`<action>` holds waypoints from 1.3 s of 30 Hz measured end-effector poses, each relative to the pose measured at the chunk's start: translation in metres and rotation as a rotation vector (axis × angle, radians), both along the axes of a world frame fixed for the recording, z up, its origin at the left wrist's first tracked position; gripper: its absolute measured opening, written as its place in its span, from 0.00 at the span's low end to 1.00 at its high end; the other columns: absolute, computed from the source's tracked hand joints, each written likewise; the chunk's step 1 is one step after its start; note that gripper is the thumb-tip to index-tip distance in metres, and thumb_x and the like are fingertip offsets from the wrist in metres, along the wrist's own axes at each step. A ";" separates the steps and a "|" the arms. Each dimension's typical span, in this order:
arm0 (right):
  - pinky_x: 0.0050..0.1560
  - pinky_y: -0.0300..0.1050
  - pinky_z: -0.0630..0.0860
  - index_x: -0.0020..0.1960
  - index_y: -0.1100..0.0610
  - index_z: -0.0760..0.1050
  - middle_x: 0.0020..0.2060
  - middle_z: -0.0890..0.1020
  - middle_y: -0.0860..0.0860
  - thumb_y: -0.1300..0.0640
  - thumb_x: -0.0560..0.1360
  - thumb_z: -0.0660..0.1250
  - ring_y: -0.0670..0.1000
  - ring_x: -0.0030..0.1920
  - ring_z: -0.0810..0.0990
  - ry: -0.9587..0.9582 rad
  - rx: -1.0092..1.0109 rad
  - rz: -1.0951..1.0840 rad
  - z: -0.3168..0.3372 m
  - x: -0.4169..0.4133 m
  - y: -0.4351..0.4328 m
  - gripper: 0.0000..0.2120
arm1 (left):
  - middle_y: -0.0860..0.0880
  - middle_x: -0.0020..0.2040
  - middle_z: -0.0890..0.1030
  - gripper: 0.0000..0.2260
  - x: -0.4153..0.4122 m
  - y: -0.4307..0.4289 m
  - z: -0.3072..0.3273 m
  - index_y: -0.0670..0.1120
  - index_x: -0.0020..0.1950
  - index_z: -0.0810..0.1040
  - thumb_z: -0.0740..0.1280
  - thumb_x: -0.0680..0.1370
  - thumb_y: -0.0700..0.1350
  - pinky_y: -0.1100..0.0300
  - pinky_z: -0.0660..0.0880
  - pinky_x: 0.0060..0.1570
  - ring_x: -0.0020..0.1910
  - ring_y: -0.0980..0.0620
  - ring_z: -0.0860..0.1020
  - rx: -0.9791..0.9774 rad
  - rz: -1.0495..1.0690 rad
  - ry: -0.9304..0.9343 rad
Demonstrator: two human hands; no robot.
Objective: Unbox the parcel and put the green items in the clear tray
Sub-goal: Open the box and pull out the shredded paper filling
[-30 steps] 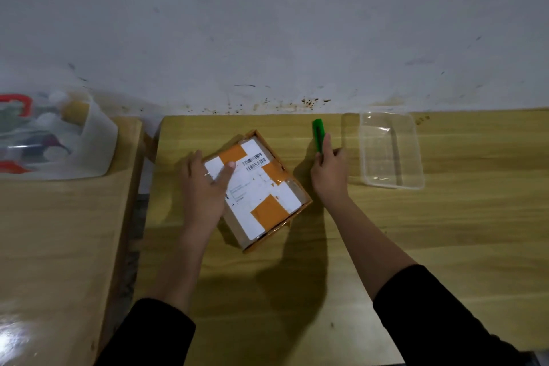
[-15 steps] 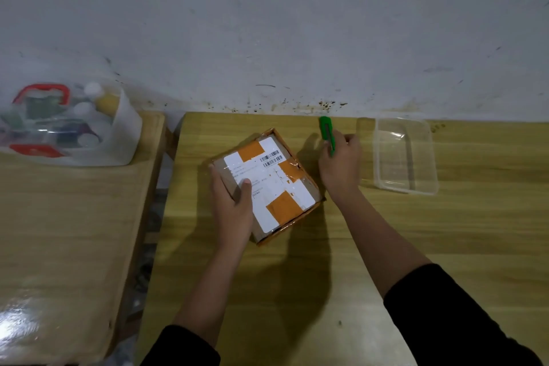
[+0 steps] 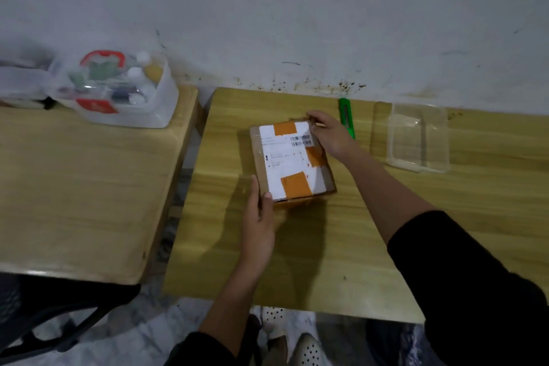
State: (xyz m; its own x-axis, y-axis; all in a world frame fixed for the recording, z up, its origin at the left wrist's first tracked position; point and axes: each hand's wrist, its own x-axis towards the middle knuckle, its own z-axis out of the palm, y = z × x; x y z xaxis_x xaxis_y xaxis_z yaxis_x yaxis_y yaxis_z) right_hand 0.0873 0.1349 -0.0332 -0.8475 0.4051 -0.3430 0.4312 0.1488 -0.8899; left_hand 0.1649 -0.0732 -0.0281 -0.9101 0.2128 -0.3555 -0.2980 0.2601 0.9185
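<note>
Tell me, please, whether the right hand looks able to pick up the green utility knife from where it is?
Probably yes. The right hand rests on the far right corner of the taped cardboard parcel, and the green utility knife lies just beside it on the table, nothing between.

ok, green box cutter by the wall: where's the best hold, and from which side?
Take the green box cutter around its near half, by the end closest to the right hand, coming from above. It lies flat on the table, long axis running from the wall toward the person, so a grip across its narrow width fits. The clear tray sits apart to the right.
</note>
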 end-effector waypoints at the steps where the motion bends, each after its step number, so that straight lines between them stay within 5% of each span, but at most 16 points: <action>1: 0.53 0.46 0.73 0.64 0.59 0.71 0.62 0.74 0.55 0.62 0.79 0.58 0.51 0.54 0.73 -0.003 0.040 -0.046 0.002 0.014 -0.002 0.14 | 0.59 0.62 0.70 0.20 -0.001 -0.006 -0.001 0.49 0.74 0.58 0.55 0.81 0.46 0.83 0.66 0.42 0.58 0.63 0.69 -0.018 0.028 0.019; 6: 0.39 0.44 0.67 0.45 0.58 0.69 0.43 0.75 0.53 0.60 0.71 0.69 0.52 0.44 0.72 -0.098 0.245 -0.058 0.016 0.103 -0.016 0.08 | 0.46 0.44 0.79 0.15 -0.013 -0.025 0.007 0.42 0.52 0.77 0.53 0.82 0.47 0.71 0.67 0.30 0.41 0.50 0.74 -0.232 0.159 0.106; 12: 0.27 0.38 0.61 0.39 0.57 0.63 0.31 0.67 0.49 0.54 0.66 0.75 0.47 0.30 0.64 -0.220 0.229 -0.069 0.022 0.202 -0.039 0.20 | 0.46 0.70 0.70 0.21 0.012 -0.004 0.003 0.46 0.73 0.63 0.56 0.81 0.51 0.52 0.71 0.61 0.65 0.45 0.71 -0.086 0.156 -0.047; 18: 0.34 0.38 0.64 0.46 0.59 0.71 0.41 0.71 0.49 0.52 0.60 0.79 0.47 0.39 0.69 -0.114 0.495 0.038 0.027 0.257 -0.029 0.23 | 0.50 0.73 0.66 0.21 0.078 -0.004 -0.013 0.56 0.74 0.56 0.55 0.81 0.50 0.43 0.69 0.66 0.68 0.46 0.69 0.069 0.068 -0.075; 24: 0.45 0.40 0.69 0.48 0.58 0.81 0.45 0.80 0.54 0.58 0.67 0.75 0.52 0.47 0.76 0.046 0.603 0.473 0.032 0.252 -0.037 0.11 | 0.51 0.74 0.64 0.20 0.090 -0.004 -0.009 0.58 0.74 0.56 0.52 0.82 0.52 0.47 0.65 0.69 0.71 0.48 0.66 0.054 0.069 -0.062; 28: 0.46 0.39 0.69 0.49 0.57 0.82 0.46 0.82 0.52 0.56 0.68 0.75 0.48 0.47 0.75 0.067 0.601 0.555 0.033 0.249 -0.037 0.11 | 0.51 0.76 0.60 0.20 0.088 0.001 -0.006 0.53 0.75 0.55 0.50 0.82 0.49 0.60 0.61 0.62 0.73 0.49 0.61 0.016 0.057 -0.010; 39: 0.40 0.45 0.75 0.46 0.60 0.82 0.37 0.81 0.56 0.63 0.70 0.68 0.55 0.39 0.79 0.255 0.805 0.680 0.024 0.253 -0.051 0.06 | 0.51 0.74 0.63 0.19 0.086 0.004 -0.008 0.52 0.74 0.58 0.50 0.82 0.48 0.60 0.64 0.64 0.71 0.51 0.63 0.040 0.106 0.015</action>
